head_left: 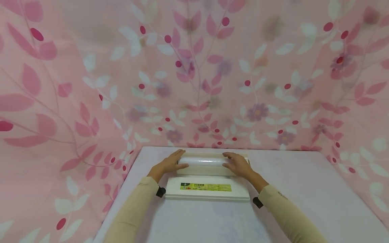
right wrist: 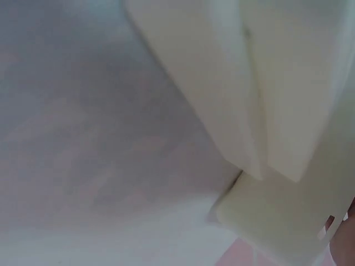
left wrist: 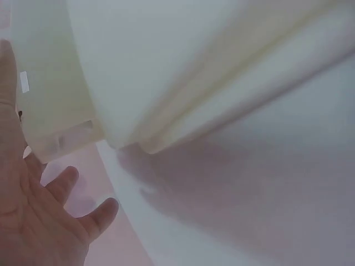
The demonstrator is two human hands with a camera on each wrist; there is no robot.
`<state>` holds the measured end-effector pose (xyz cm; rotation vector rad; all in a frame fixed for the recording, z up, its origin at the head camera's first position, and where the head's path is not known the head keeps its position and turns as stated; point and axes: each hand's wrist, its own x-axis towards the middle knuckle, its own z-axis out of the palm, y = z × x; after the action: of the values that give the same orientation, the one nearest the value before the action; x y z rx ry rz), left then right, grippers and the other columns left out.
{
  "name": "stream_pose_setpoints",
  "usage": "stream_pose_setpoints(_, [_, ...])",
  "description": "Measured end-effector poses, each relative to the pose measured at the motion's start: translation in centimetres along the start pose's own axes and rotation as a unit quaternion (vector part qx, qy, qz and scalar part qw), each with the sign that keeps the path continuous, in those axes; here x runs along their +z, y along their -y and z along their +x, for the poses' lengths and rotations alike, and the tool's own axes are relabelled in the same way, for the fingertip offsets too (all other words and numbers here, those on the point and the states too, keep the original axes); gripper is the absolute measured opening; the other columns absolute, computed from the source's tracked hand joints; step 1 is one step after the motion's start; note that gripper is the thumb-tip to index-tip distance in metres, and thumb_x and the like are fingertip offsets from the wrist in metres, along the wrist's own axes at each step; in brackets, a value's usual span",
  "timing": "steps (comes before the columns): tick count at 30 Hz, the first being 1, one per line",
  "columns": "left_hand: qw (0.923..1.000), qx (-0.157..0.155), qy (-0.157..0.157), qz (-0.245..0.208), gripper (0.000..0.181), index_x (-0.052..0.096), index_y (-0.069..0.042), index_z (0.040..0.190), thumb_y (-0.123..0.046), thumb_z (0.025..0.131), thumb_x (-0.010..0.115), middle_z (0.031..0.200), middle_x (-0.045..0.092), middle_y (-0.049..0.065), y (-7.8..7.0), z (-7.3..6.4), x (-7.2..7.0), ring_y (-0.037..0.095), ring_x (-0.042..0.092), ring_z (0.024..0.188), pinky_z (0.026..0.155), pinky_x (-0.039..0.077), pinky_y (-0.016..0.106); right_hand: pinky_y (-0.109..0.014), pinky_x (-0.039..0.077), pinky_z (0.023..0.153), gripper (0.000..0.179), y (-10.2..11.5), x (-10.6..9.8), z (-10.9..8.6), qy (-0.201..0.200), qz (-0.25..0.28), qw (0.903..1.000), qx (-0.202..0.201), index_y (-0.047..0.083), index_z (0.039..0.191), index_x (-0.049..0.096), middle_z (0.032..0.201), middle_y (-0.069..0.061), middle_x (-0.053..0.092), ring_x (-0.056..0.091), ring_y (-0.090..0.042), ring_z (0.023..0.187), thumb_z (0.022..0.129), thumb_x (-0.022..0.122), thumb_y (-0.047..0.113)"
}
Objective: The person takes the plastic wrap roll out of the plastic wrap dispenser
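Observation:
In the head view, a white cling film box [head_left: 206,171] lies with its lid [head_left: 212,195] folded open toward me. A shiny roll of cling film [head_left: 202,161] sits in the box's trough. My left hand [head_left: 168,164] grips the roll's left end, thumb in front and fingers behind. At the other end, my right hand [head_left: 239,165] holds the roll between thumb and fingers. The left wrist view shows the left hand [left wrist: 33,210] beside the box's end wall, some fingers spread. Only a sliver of the right hand [right wrist: 343,238] shows in the right wrist view.
The box stands on a table with a pale cloth [head_left: 291,195], close to its back edge. A yellow-green label [head_left: 206,187] is on the lid. Pink floral curtains [head_left: 212,67] hang behind the table and at both sides.

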<state>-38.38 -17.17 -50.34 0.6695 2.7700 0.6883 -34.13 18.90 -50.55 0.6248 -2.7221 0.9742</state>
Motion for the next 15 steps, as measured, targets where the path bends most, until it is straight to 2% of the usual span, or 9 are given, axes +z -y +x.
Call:
stream_pose_setpoints(4, [0.9999,-0.003,0.008,-0.012,0.089,0.021,-0.017,0.158,-0.060,0.091,0.060,0.166,0.016,0.010,-0.1,0.0,0.7,0.033,0.018,0.152,0.118,0.023,0.060,-0.050,0.049,0.100,0.044,-0.4,0.5,-0.1,0.004,0.002,1.0000,-0.006,0.004,0.126,0.065,0.128,-0.015,0.066,0.063,-0.034,0.118,0.088,0.076,0.021])
stream_pose_setpoints(7, [0.9999,-0.004,0.006,-0.011,0.089,0.023,-0.016,0.158,-0.059,0.091,0.062,0.165,0.017,0.011,-0.2,0.0,0.6,0.033,0.019,0.152,0.118,0.024,0.059,-0.050,0.050,0.099,0.043,-0.5,0.4,0.0,0.011,0.004,0.9998,-0.013,0.003,0.125,0.066,0.128,-0.015,0.066,0.063,-0.035,0.118,0.088,0.076,0.021])
stream_pose_setpoints(11, [0.9999,0.004,-0.003,-0.013,0.087,0.025,-0.014,0.157,-0.055,0.091,0.064,0.164,0.020,0.012,-0.5,0.0,0.0,0.034,0.022,0.150,0.116,0.026,0.060,-0.051,0.049,0.100,0.049,-0.2,-0.3,0.6,0.042,0.024,0.9988,0.007,0.004,0.127,0.065,0.128,-0.015,0.066,0.062,-0.036,0.118,0.085,0.078,0.025])
stream_pose_setpoints(15, [0.9999,0.007,0.001,-0.012,0.086,0.022,-0.015,0.158,-0.055,0.092,0.062,0.165,0.018,0.011,-0.3,0.2,-0.1,0.033,0.020,0.151,0.118,0.025,0.057,-0.051,0.047,0.102,0.056,-0.4,-0.9,1.3,0.073,0.028,0.9966,0.025,0.005,0.130,0.064,0.128,-0.014,0.067,0.060,-0.036,0.121,0.083,0.080,0.032])
